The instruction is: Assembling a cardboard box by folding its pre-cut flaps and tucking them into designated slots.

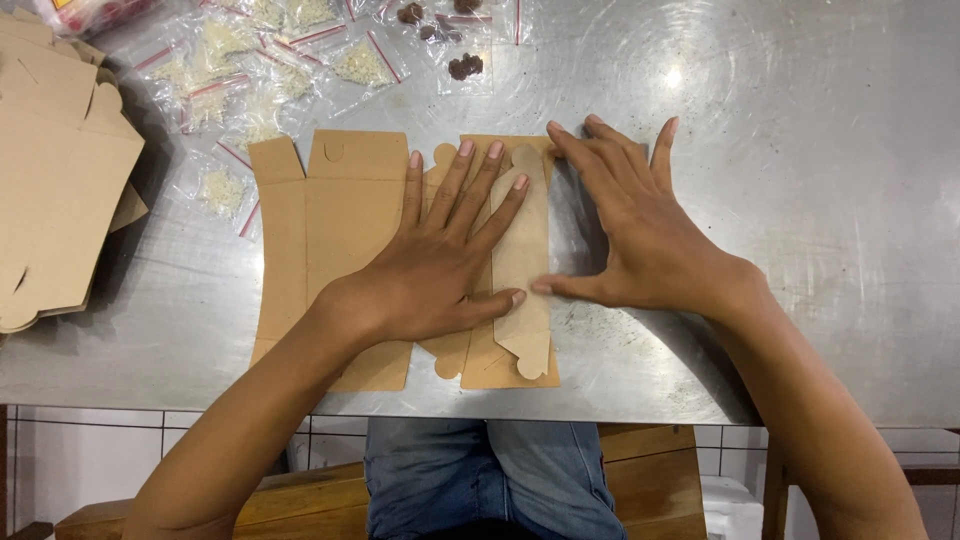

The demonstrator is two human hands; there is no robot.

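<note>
Stack of flat cardboard blanks: brown, piled loosely, seen far to the left of the left hand at the table's edge.

Small clear bags: red-striped, filled with pale crumbly matter, scattered above and to the left of the left hand. Further bags holding dark brown lumps are found above the fingertips of both hands.

Box blank: brown cardboard, laid flat on the table, creased into long panels with rounded tabs at the ends. Its left panels are left bare; its right part is covered by the left hand, and a folded strip at its right edge is pinned beneath the fingertips.

Left hand: spread flat, palm down, pressed on the blank with the fingers fanned upward and the thumb stretched right along the folded strip. Nothing is gripped.

Right hand: open, fingers splayed, laid just right of the left hand. Its thumb tip is set against the blank's right edge, almost meeting the left thumb; its fingertips are placed at the blank's upper right corner. Nothing is clasped.

Table: brushed metal, scuffed, lying beneath both hands.

Jeans and a wooden bench are seen below the hands, past the table's near edge.
</note>
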